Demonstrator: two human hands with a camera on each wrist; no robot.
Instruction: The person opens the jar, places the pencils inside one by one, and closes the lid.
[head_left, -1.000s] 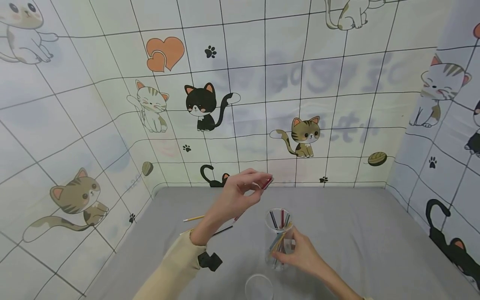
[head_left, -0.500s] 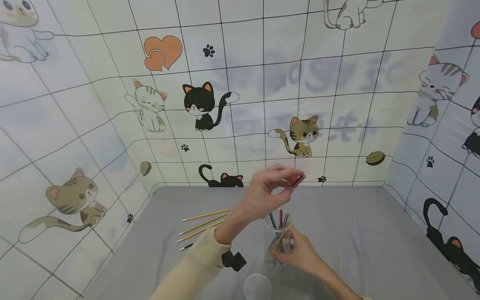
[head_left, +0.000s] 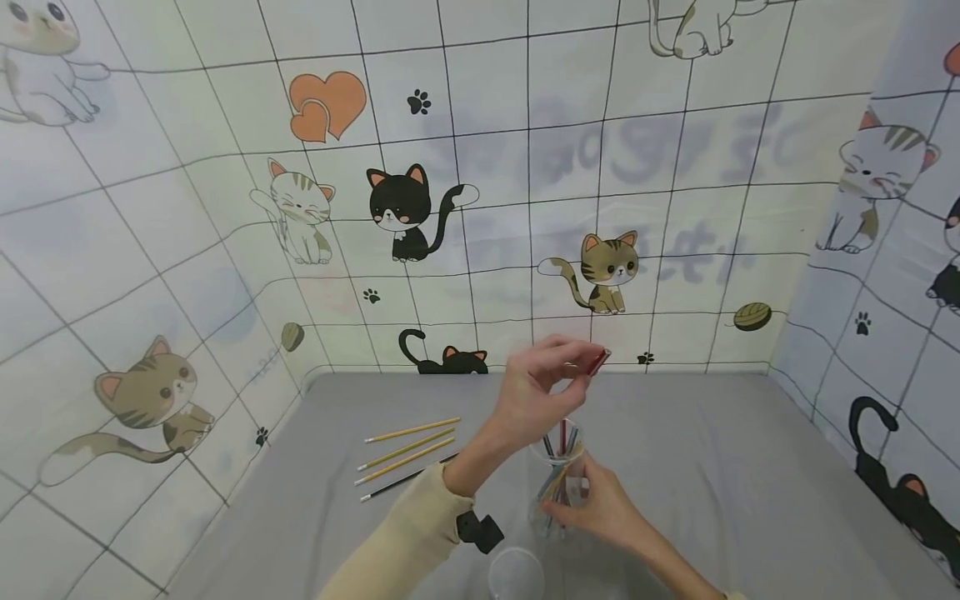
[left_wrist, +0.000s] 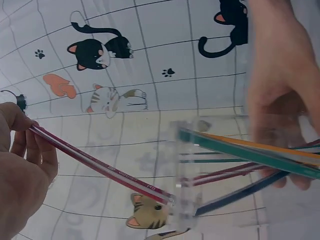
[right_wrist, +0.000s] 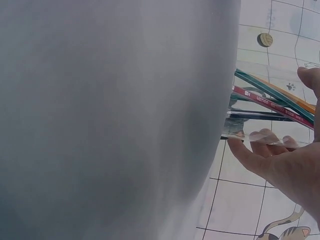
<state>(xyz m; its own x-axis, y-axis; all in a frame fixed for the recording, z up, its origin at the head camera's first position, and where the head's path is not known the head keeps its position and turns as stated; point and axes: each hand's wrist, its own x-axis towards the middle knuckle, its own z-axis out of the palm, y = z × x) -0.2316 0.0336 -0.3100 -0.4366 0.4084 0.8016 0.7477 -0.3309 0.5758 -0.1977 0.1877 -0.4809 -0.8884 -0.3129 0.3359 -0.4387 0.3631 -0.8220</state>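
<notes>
My left hand pinches a red pencil by one end, above the clear cup. In the left wrist view, the far end of that red pencil reaches the cup's rim. My right hand grips the cup around its side, fingers curled behind the wall. Several pencils lean inside, among them a green pencil, an orange pencil and another red pencil. The left forearm crosses in front of part of the table in the head view.
To the left on the grey table lie yellow pencils and a black pencil, side by side. A clear round container stands near the front edge. A cat-printed cloth wall encloses the back and sides.
My left hand has moved right with the red pencil, to above the cup, then stayed nearly still. The pencils on the table are now less covered. The right hand keeps its hold.
</notes>
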